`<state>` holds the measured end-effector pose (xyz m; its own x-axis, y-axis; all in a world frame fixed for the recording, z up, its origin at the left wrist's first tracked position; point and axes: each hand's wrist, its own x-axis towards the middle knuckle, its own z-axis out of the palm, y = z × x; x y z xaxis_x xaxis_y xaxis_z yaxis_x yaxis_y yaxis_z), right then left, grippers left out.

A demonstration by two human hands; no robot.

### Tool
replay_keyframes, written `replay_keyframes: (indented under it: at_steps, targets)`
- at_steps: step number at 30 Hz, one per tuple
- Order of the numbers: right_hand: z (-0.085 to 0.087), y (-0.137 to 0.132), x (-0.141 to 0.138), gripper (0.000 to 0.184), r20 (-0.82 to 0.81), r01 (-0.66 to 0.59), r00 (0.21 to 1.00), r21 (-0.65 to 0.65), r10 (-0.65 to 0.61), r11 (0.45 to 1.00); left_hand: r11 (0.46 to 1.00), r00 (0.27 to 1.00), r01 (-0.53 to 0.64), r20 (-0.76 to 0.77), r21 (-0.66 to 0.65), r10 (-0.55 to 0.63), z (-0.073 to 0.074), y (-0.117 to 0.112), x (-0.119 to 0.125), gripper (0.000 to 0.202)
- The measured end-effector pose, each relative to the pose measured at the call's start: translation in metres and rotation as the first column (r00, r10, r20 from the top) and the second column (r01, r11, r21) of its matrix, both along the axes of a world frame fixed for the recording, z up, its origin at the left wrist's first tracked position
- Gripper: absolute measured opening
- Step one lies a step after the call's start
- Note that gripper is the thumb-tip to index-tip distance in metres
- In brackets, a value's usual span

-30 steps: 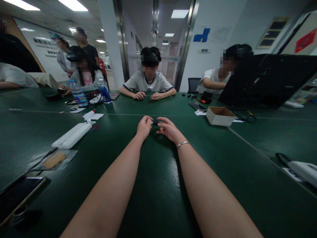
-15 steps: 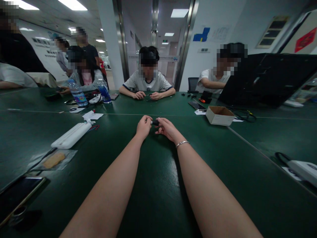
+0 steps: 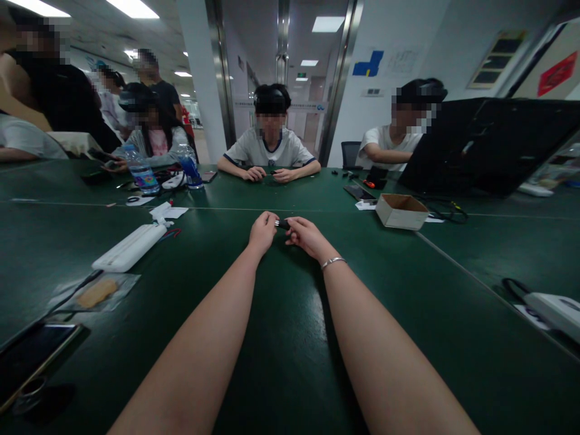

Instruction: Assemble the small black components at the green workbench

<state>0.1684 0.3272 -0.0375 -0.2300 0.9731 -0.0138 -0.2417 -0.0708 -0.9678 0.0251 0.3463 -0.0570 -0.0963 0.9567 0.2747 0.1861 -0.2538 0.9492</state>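
small dark thing: a little stick [image 3: 284, 224] with a shiny silver part at its left end. it is held between the two hands, just above the middle of the surface [image 3: 290, 338], on the near side of the thin line that runs across. what it is, i cannot tell.
left hand: the left hand [image 3: 263, 232] has its fingers [image 3: 270, 216] almost closed, with the silver end pinched at the tips.
right hand: the right hand [image 3: 309, 237] pinches the black end with its fingertips. the other fingers curl in below.
wrist: a silver bracelet [image 3: 333, 261] goes around the right wrist.
left side: a long white case [image 3: 129, 249] lies toward the left edge. nearer is a clear bag [image 3: 128, 289] with a flat tan thing [image 3: 97, 293] in it. a phone [image 3: 31, 356] lies toward the near left corner.
far left: two bottles [image 3: 141, 172] stand toward the far left corner.
right side: an open box [image 3: 402, 211] sits right of the hands, toward the far edge. behind it a big black screen [image 3: 484, 148] leans. a white thing [image 3: 555, 311] lies by the right edge.
far edge: a person [image 3: 272, 148] in a white shirt sits there, both arms on the surface.
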Motion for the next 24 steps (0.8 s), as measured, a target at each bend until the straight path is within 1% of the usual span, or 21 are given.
replay_keyframes:
  at_steps: [2, 5, 7, 10, 12, 15, 19, 21, 24]
  targets:
    - [-0.001, 0.001, 0.001, 0.006, -0.024, 0.019, 1.0, -0.013, -0.019, 1.0, 0.999, 0.999, 0.043, 0.025, 0.02, -0.043, 0.002, -0.001, 0.001, 0.022]
    - [-0.002, 0.002, 0.002, 0.008, -0.06, 0.062, 0.996, -0.036, -0.064, 0.997, 0.994, 0.991, 0.106, 0.09, -0.034, -0.103, 0.009, -0.005, 0.004, 0.022]
    - [-0.003, 0.003, 0.002, 0.011, -0.077, 0.069, 0.994, -0.042, -0.072, 0.997, 0.991, 0.989, 0.112, 0.111, -0.076, -0.103, 0.013, -0.008, 0.005, 0.016]
    - [-0.004, 0.004, 0.002, 0.01, -0.091, 0.073, 0.993, -0.043, -0.077, 0.996, 0.992, 0.991, 0.103, 0.088, -0.076, -0.096, 0.014, -0.01, 0.005, 0.013]
    - [-0.004, 0.003, 0.003, 0.007, -0.097, 0.082, 0.992, -0.042, -0.086, 0.996, 0.994, 0.994, 0.094, 0.066, -0.06, -0.09, 0.012, -0.009, 0.005, 0.013]
    - [-0.004, 0.002, 0.003, 0.008, -0.103, 0.076, 0.992, -0.028, -0.078, 0.997, 0.997, 0.997, 0.069, 0.025, -0.035, -0.068, 0.005, -0.004, 0.003, 0.016]
    - [-0.003, 0.001, 0.004, 0.013, -0.089, 0.038, 0.995, 0.008, -0.037, 0.999, 1.0, 0.998, 0.012, -0.054, -0.029, -0.013, -0.003, 0.002, 0.0, 0.027]
    - [-0.004, 0.001, 0.004, 0.015, -0.08, 0.02, 0.997, 0.024, -0.018, 1.0, 1.0, 0.995, -0.016, -0.096, -0.019, 0.014, -0.005, 0.003, -0.001, 0.032]
    - [-0.005, 0.002, 0.004, 0.015, -0.073, -0.007, 0.997, 0.04, 0.009, 0.999, 1.0, 0.988, -0.017, -0.156, 0.004, 0.017, -0.005, 0.002, -0.003, 0.039]
